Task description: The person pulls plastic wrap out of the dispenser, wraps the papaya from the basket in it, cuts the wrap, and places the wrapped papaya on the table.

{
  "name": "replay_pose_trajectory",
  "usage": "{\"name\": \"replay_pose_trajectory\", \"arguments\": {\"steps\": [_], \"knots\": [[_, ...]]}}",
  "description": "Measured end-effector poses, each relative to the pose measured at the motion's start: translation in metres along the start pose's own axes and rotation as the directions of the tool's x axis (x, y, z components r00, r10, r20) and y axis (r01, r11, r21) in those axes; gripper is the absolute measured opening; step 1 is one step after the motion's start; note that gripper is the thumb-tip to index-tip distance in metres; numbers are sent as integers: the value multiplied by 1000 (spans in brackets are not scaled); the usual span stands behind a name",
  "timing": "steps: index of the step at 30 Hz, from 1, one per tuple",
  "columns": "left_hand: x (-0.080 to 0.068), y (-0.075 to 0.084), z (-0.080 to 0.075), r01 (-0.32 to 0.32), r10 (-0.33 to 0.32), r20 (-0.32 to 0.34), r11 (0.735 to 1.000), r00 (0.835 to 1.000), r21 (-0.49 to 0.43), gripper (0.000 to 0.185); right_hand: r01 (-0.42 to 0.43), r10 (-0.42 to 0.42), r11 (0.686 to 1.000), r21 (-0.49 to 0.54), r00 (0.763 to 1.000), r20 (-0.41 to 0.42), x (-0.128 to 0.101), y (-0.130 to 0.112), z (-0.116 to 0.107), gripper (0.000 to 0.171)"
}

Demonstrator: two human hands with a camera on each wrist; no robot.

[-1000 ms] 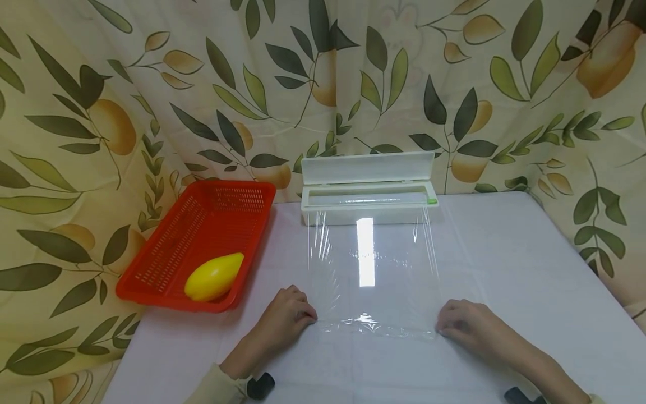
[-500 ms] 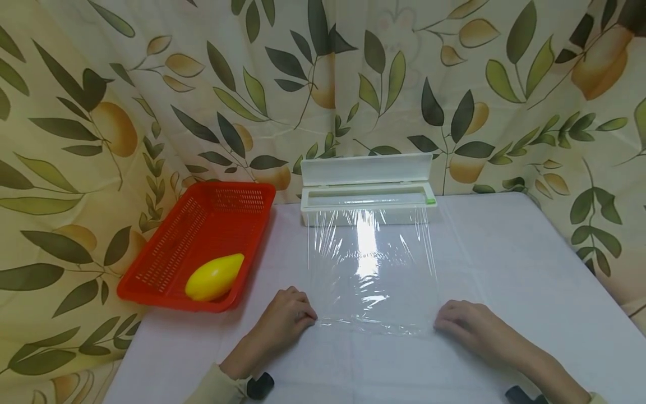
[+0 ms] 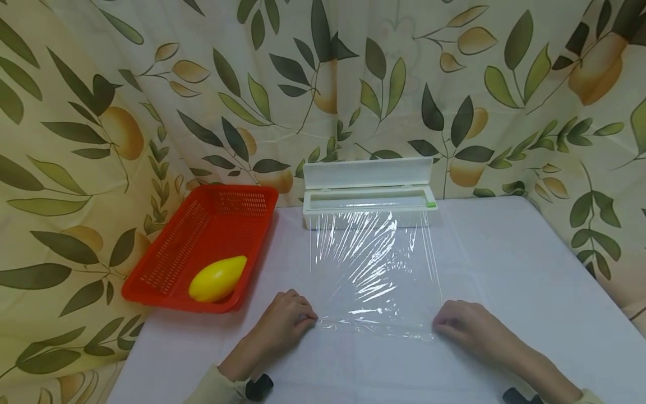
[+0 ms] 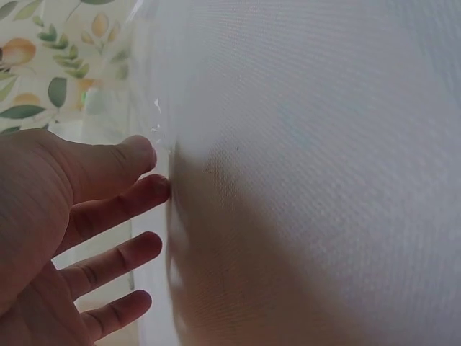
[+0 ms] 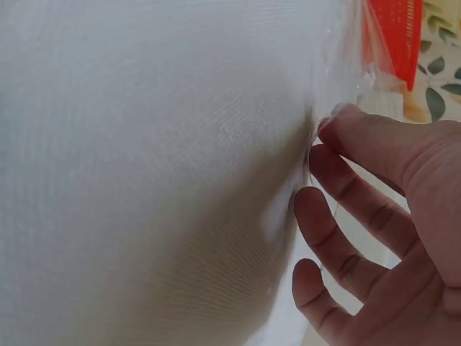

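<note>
Left hand (image 3: 286,320), 8 o'clock; right hand (image 3: 469,328), 4: each pinches a near corner of clear film (image 3: 374,280), fingertips closed. Red basket (image 3: 219,230), 10; white cloth (image 3: 510,264) wide toward 3.

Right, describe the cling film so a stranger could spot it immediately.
On the pale table, find the white open-lidded dispenser box at the back. From it, cling film stretches to the left hand and right hand at its near corners. Unlike the opaque box and red basket, it's see-through, streaked with glare.
</note>
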State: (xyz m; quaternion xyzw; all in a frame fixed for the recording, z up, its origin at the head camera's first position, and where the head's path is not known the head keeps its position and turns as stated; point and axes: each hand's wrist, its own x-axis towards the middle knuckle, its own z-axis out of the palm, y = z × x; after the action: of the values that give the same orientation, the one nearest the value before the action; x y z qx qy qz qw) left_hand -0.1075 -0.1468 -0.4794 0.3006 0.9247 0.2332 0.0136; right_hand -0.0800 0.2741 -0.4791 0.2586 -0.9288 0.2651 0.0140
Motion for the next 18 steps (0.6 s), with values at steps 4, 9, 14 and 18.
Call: {"name": "replay_pose_trajectory", "arguments": {"steps": [4,9,14,18], "knots": [[0,-1,2,5,-5,2,1000,1000,-8,8,-36,37,999,-31,999,25,-1,-2,2,15],[-2,0,2,-3,3,-1,1000,1000,-12,8,-108,107,986,-124,994,-15,-2,-5,7,21],[-4,1,1,-10,9,-16,1000,1000,-8,8,-212,194,953,-218,976,-101,-1,-8,9,43],[-5,1,0,-5,5,-25,1000,1000,-11,8,-269,247,932,-244,962,-118,-1,-7,7,64]]}}
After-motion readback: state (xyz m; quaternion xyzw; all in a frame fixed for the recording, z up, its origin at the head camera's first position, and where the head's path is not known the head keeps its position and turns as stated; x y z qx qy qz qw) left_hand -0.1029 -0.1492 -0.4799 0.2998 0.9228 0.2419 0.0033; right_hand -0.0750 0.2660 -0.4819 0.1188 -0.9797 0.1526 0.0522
